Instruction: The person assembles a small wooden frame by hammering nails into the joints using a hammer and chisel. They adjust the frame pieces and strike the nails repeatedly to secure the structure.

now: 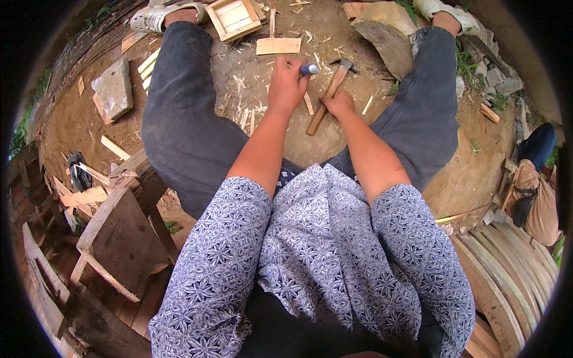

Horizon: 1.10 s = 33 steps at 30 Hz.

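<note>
My left hand [286,83] is closed around a blue-handled chisel [308,69] with a pale round butt; the fingers hide its blade. Just beyond that hand lies a small flat piece of pale wood [278,46]; whether the chisel touches it I cannot tell. In my right hand [339,105] is a hammer [317,120], gripped partway along its wooden handle. The dark metal hammer head [345,65] points away from me, apart from the chisel. A thin wood strip [273,24] lies beyond the flat piece.
A square wooden frame [234,19] lies at the far left of my hands. Wood shavings [240,83] litter the dirt ground. Large stones [385,36] stand near my right foot, and a broken slab [113,88] lies left. Boards crowd the lower left; another person [533,185] is at the right.
</note>
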Each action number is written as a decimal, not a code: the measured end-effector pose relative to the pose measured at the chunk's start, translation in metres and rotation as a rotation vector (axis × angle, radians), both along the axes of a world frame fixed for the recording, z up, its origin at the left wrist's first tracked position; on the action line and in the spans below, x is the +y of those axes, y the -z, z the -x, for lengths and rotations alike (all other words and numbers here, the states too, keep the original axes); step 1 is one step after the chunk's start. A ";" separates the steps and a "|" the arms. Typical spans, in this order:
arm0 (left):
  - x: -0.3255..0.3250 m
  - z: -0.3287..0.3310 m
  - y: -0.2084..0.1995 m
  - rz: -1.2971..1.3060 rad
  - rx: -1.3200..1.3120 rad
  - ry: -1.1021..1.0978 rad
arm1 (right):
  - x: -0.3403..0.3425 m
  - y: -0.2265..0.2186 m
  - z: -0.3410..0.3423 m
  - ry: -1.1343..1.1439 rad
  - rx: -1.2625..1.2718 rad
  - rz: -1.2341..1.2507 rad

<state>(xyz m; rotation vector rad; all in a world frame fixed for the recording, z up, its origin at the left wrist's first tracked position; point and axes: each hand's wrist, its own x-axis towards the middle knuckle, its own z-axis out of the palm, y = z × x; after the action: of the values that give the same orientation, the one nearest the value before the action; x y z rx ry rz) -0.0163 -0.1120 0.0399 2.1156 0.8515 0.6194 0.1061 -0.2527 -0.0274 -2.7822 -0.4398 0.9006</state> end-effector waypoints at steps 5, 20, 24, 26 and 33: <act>0.004 -0.005 0.001 0.026 -0.014 -0.019 | 0.002 -0.021 -0.012 0.609 0.210 -0.308; 0.011 -0.002 0.008 -0.005 -0.060 -0.031 | -0.023 -0.232 0.069 0.048 0.418 -0.600; 0.012 -0.002 0.009 -0.030 -0.062 -0.038 | -0.029 -0.198 0.076 -0.067 0.217 -0.902; 0.012 0.000 0.008 -0.002 -0.034 -0.039 | -0.015 -0.206 0.071 0.035 0.384 -0.738; 0.009 -0.002 -0.006 0.234 -0.121 -0.012 | 0.027 -0.155 0.043 0.330 0.287 -0.840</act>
<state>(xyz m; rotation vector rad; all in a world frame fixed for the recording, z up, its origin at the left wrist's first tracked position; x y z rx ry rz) -0.0143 -0.1026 0.0462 1.8456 0.8275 0.6161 0.0633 -0.2256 0.1277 -1.8577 -0.2215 0.7760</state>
